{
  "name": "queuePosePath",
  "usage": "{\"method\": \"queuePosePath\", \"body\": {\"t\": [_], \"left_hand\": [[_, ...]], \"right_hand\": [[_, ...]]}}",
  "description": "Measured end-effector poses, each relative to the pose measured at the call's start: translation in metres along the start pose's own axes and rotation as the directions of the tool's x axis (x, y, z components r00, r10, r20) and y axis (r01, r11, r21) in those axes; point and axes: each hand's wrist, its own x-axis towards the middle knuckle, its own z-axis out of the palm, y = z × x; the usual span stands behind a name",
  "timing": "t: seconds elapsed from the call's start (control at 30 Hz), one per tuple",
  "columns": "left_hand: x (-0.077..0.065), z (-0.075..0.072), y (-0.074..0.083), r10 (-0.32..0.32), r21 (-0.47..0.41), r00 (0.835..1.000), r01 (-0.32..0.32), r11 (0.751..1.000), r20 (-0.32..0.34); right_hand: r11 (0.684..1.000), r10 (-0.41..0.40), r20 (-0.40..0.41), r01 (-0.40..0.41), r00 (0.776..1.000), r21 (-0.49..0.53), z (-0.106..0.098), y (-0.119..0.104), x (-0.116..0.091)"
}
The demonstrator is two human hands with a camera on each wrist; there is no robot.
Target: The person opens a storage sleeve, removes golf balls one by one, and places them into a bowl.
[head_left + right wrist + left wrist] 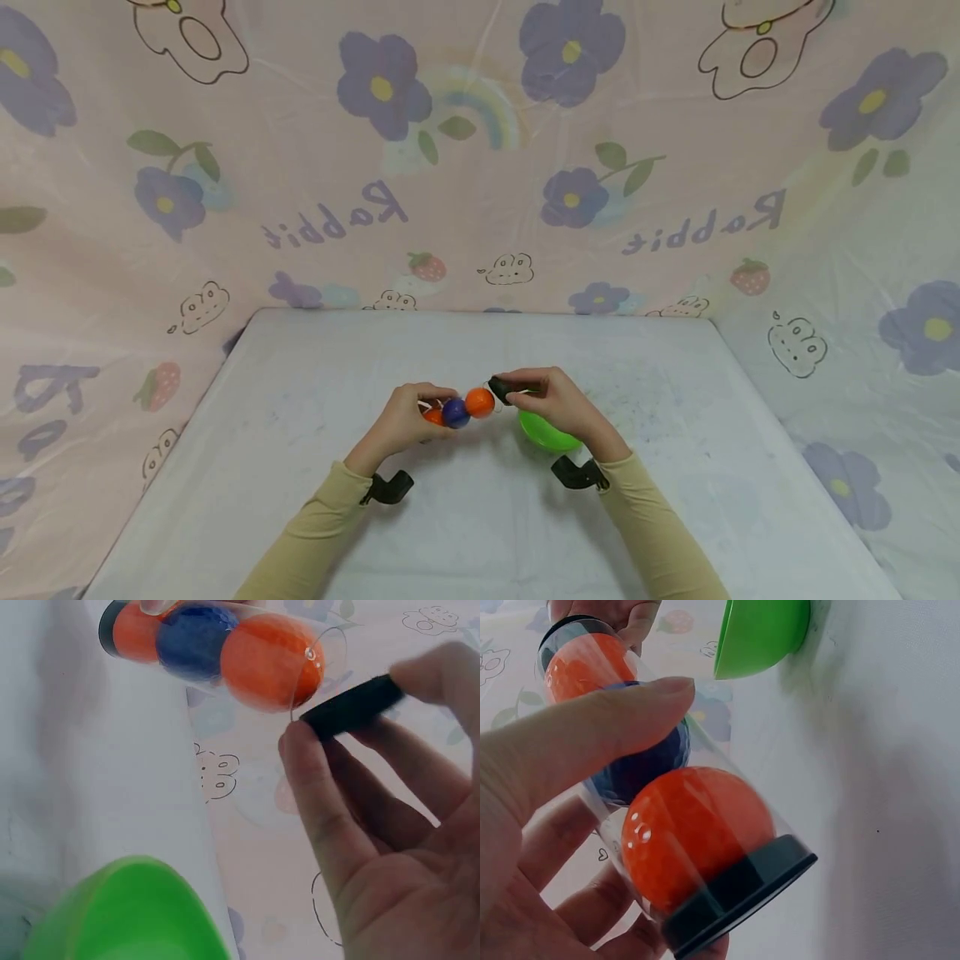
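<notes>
My left hand (pixel 402 421) grips a clear plastic tube (pixel 335 656) that holds an orange ball (pixel 480 402), a blue ball (pixel 456 412) and another orange ball (pixel 694 832) in a row. A dark end cap (pixel 739 896) closes the tube's end on the left hand's side. Between thumb and fingertips, my right hand (pixel 555 404) pinches a loose black cap (pixel 352 709). That cap is tilted at the rim of the tube's uncovered end; whether it touches the rim, I cannot tell. Both hands are raised above the table.
Below the right hand stands a green bowl (pixel 547 432) on the white-covered table (pixel 360 350). Printed cloth (pixel 480 183) hangs behind the table and along both sides. A black wrist mount (pixel 390 487) sticks out at each forearm.
</notes>
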Motion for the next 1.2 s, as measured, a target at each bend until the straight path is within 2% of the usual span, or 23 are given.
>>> {"method": "queuePosePath", "body": {"t": [0.17,0.27,0.47,0.7,0.93,1.07,1.2], "left_hand": [[0.0,0.0,-0.002,-0.016,-0.006,1.0,0.016,1.0,-0.001],[0.0,0.001,-0.004,-0.025,-0.008,1.0,0.024,1.0,-0.003],[0.0,0.001,-0.004,-0.037,-0.008,0.999,0.037,0.999,-0.008],[-0.003,-0.002,-0.003,-0.042,-0.022,0.999,0.042,0.999,-0.013],[-0.007,-0.011,-0.001,-0.076,-0.048,0.996,0.073,0.996,-0.055],[-0.007,-0.018,0.001,-0.111,-0.075,0.991,0.106,0.992,-0.073],[-0.007,-0.026,0.003,-0.115,-0.084,0.99,0.108,0.991,-0.085]], "right_hand": [[0.999,0.021,-0.024,-0.02,0.999,0.05,0.0,0.006,0.0],[0.993,0.024,-0.032,-0.02,0.999,0.115,0.002,0.006,-0.001],[0.972,0.05,-0.073,-0.031,0.996,0.234,0.006,0.004,0.002],[0.941,0.124,-0.117,-0.079,0.985,0.328,0.009,0.004,0.007],[0.937,0.174,-0.12,-0.127,0.977,0.327,0.011,0.005,0.008],[0.94,0.183,-0.082,-0.15,0.98,0.307,0.015,0.007,0.011],[0.952,0.173,-0.034,-0.158,0.984,0.264,0.019,0.008,0.016]]}}
